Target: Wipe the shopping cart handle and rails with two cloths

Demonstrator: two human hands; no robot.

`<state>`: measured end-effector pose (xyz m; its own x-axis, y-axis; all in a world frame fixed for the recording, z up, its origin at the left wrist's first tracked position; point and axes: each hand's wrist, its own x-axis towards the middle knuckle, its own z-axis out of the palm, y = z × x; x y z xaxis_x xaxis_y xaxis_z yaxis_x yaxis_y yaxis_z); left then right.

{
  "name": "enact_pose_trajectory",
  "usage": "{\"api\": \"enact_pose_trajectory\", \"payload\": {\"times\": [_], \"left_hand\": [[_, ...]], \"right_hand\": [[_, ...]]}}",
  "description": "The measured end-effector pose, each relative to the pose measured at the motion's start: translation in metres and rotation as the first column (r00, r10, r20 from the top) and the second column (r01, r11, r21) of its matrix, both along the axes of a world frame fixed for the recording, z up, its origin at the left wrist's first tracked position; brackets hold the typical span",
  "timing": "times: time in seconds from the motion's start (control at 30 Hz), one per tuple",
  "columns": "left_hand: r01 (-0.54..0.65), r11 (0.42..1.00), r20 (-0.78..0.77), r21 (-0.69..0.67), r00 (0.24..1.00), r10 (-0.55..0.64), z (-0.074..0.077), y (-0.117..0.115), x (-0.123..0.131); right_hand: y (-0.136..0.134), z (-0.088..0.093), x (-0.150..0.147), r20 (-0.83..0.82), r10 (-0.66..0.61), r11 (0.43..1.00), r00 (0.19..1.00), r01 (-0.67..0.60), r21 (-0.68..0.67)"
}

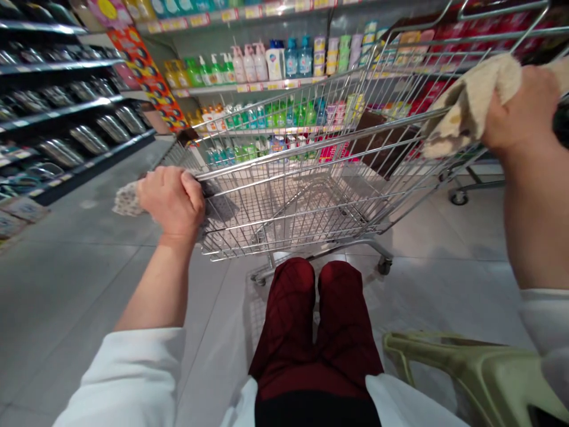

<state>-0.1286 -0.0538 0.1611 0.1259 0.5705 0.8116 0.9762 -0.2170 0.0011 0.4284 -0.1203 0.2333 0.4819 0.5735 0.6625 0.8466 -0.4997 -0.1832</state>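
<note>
A metal shopping cart (284, 196) stands sideways in front of my knees. My left hand (171, 198) is closed at the cart's left end, its fingers wrapped round a greyish spotted cloth (127, 198) that sticks out past the knuckles. Over at the upper right, my right hand (524, 110) grips a cream cloth (466, 101) with dark stains, which drapes over the cart's top rail. The fingertips of both hands are partly hidden. A brown flat panel (377, 139) shows through the wires at the cart's right part.
Shelves of pump bottles (249, 62) and other toiletries line the back. Metal pans (89, 139) fill the shelves at left. An olive-green plastic stool (484, 367) is at my lower right. A caster (457, 197) of another cart-like frame shows at right.
</note>
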Motion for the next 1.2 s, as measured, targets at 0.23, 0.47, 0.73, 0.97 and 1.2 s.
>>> {"api": "enact_pose_trajectory", "payload": {"times": [0.23, 0.47, 0.73, 0.97, 1.2], "left_hand": [[0.034, 0.999, 0.036, -0.018, 0.999, -0.033, 0.002, 0.013, 0.004], [0.087, 0.994, 0.148, -0.059, 0.986, -0.078, 0.010, 0.041, 0.000], [0.008, 0.992, 0.082, -0.129, 0.997, 0.002, 0.012, 0.059, -0.004], [-0.069, 0.978, -0.054, -0.198, 0.997, 0.059, 0.015, 0.084, -0.019], [-0.052, 0.961, -0.006, -0.273, 0.999, 0.052, 0.024, 0.091, -0.021]], "right_hand": [[0.018, -0.003, -0.001, 0.088, -0.055, 0.995, 0.995, 0.063, -0.081], [0.037, -0.002, -0.019, 0.088, -0.108, 0.986, 0.990, 0.118, -0.115], [0.038, -0.003, -0.033, 0.116, 0.028, 0.991, 0.993, -0.012, -0.135], [0.038, -0.009, -0.045, 0.110, 0.107, 0.991, 0.988, -0.097, -0.090], [0.044, -0.013, -0.056, 0.083, 0.203, 0.979, 0.976, -0.204, 0.006]]}}
